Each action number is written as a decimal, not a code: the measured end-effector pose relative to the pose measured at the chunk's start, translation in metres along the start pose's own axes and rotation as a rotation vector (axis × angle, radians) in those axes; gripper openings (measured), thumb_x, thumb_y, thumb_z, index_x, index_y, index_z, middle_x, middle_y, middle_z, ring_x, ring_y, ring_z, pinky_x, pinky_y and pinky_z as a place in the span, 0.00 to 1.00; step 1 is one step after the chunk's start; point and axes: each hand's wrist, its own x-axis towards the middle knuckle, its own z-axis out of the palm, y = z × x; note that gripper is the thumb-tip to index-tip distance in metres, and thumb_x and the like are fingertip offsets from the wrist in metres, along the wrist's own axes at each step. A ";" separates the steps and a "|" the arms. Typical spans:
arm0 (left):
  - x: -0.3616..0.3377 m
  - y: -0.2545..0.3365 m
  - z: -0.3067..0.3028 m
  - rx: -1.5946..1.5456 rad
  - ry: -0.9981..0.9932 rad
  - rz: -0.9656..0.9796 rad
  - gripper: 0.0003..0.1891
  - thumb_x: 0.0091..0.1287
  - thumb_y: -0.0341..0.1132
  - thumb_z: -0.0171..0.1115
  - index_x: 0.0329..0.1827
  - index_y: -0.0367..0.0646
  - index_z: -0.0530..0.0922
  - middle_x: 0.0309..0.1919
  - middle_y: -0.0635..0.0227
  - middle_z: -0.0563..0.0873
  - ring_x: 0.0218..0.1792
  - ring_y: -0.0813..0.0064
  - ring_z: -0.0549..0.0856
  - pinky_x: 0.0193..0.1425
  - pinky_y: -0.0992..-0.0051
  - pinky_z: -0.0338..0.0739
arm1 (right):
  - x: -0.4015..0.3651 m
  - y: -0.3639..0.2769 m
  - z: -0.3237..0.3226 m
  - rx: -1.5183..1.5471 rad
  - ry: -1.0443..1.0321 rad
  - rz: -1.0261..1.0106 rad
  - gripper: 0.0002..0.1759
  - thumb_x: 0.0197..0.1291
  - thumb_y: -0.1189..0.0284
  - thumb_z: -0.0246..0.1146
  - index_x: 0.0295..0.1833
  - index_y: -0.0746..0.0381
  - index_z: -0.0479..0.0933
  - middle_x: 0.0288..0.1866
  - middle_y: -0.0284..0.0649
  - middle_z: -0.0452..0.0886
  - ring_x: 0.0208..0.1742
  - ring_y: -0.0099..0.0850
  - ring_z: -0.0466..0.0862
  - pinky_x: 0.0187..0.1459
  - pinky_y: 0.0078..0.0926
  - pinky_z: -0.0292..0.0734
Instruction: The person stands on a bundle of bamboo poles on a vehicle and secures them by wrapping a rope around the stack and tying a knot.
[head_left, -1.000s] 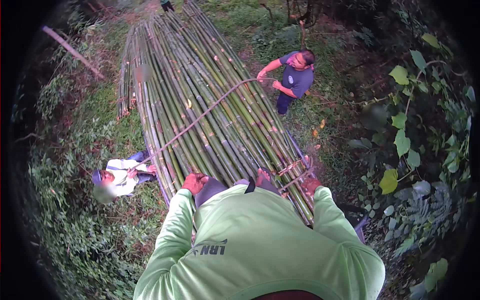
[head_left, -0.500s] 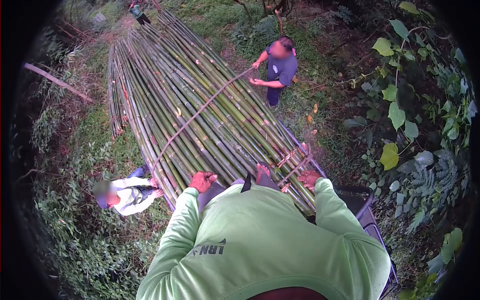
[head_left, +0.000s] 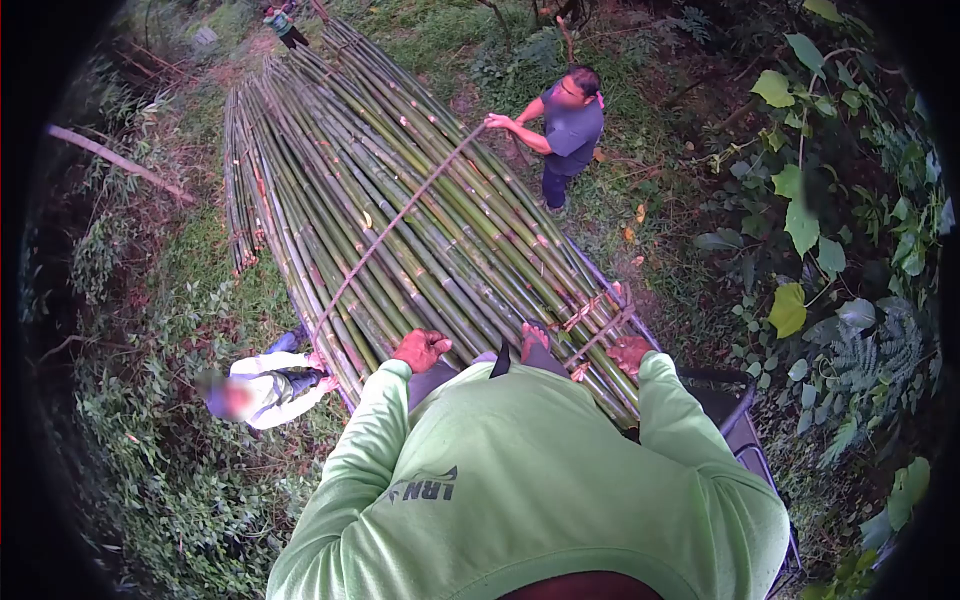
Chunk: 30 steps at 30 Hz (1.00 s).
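Note:
A long stack of green bamboo poles point(head_left: 420, 240) stretches away from me, and I sit on its near end. My left hand point(head_left: 421, 350) is curled closed over my bent left leg, with nothing visible in it. On the right edge of the stack lies my right hand point(head_left: 630, 355), its fingers resting on the bamboo just below a rope binding point(head_left: 600, 335). A longer rope point(head_left: 400, 220) crosses the stack diagonally, farther from me. My bare foot point(head_left: 536, 336) shows between my hands.
A person in a dark shirt point(head_left: 575, 130) grips the rope's far end on the right. Another in a white top point(head_left: 270, 390) stands at the left edge, hands by the rope. A third person point(head_left: 285, 25) is far back. A dark metal frame point(head_left: 740, 410) is beside me; leafy vines point(head_left: 800, 220) hang right.
The person on the right has brought both hands together on the rope and turned slightly. My view has shifted a little; my hands stay about where they were.

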 end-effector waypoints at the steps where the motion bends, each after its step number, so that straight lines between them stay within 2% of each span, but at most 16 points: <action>1: 0.000 -0.003 0.000 0.010 -0.008 -0.006 0.16 0.58 0.41 0.56 0.41 0.37 0.77 0.30 0.58 0.82 0.32 0.72 0.80 0.40 0.73 0.73 | 0.000 0.001 0.000 -0.055 0.021 -0.015 0.27 0.47 0.69 0.61 0.55 0.62 0.64 0.33 0.38 0.79 0.18 0.25 0.72 0.16 0.24 0.63; 8: -0.007 -0.009 -0.001 0.040 -0.008 -0.015 0.17 0.57 0.44 0.57 0.41 0.40 0.78 0.33 0.55 0.82 0.35 0.67 0.81 0.42 0.71 0.73 | 0.002 0.016 -0.010 -0.242 0.118 -0.031 0.29 0.45 0.67 0.62 0.54 0.64 0.65 0.36 0.40 0.78 0.21 0.26 0.75 0.21 0.25 0.66; 11: -0.006 -0.012 0.000 0.019 -0.008 -0.007 0.16 0.59 0.42 0.55 0.42 0.37 0.77 0.30 0.59 0.82 0.32 0.74 0.80 0.39 0.73 0.73 | -0.001 0.020 -0.017 -0.281 0.145 -0.029 0.30 0.44 0.66 0.63 0.54 0.65 0.65 0.37 0.41 0.78 0.22 0.27 0.75 0.23 0.26 0.68; 25: -0.003 -0.004 0.005 0.054 -0.017 0.019 0.17 0.58 0.43 0.56 0.41 0.37 0.77 0.28 0.59 0.82 0.30 0.73 0.80 0.37 0.73 0.74 | -0.007 0.012 -0.010 -0.289 0.197 0.007 0.35 0.39 0.60 0.66 0.53 0.68 0.67 0.43 0.46 0.77 0.28 0.30 0.80 0.32 0.28 0.73; 26: -0.005 -0.001 0.005 0.058 -0.018 0.016 0.17 0.58 0.43 0.56 0.41 0.37 0.77 0.28 0.58 0.82 0.30 0.72 0.80 0.37 0.73 0.74 | -0.005 0.016 -0.011 -0.305 0.183 -0.007 0.35 0.39 0.60 0.66 0.53 0.68 0.67 0.43 0.46 0.77 0.28 0.31 0.80 0.32 0.28 0.74; 27: -0.005 0.001 0.005 0.067 -0.024 0.014 0.17 0.58 0.43 0.56 0.41 0.37 0.77 0.29 0.58 0.82 0.31 0.72 0.81 0.37 0.72 0.74 | 0.019 0.043 -0.020 -0.389 0.112 -0.129 0.36 0.38 0.60 0.66 0.53 0.69 0.67 0.43 0.47 0.77 0.28 0.31 0.80 0.33 0.28 0.74; 28: -0.004 0.003 0.006 0.074 -0.030 0.010 0.17 0.58 0.44 0.56 0.41 0.37 0.77 0.29 0.58 0.82 0.31 0.72 0.81 0.38 0.72 0.74 | 0.017 0.044 -0.019 -0.465 0.050 -0.257 0.37 0.38 0.60 0.67 0.53 0.70 0.66 0.43 0.48 0.77 0.28 0.31 0.80 0.33 0.29 0.74; 29: -0.004 0.004 0.006 0.082 -0.037 0.006 0.17 0.58 0.44 0.56 0.41 0.38 0.77 0.29 0.58 0.82 0.31 0.72 0.81 0.38 0.72 0.74 | 0.016 0.044 -0.018 -0.325 0.072 -0.021 0.33 0.38 0.63 0.66 0.54 0.61 0.67 0.46 0.42 0.75 0.40 0.33 0.77 0.41 0.31 0.72; 30: -0.003 0.005 0.007 0.067 -0.053 -0.011 0.17 0.58 0.44 0.56 0.42 0.38 0.77 0.30 0.59 0.82 0.32 0.72 0.81 0.39 0.72 0.74 | -0.021 0.008 -0.003 -0.182 0.124 0.209 0.32 0.38 0.67 0.66 0.55 0.53 0.68 0.50 0.36 0.74 0.51 0.36 0.73 0.49 0.34 0.69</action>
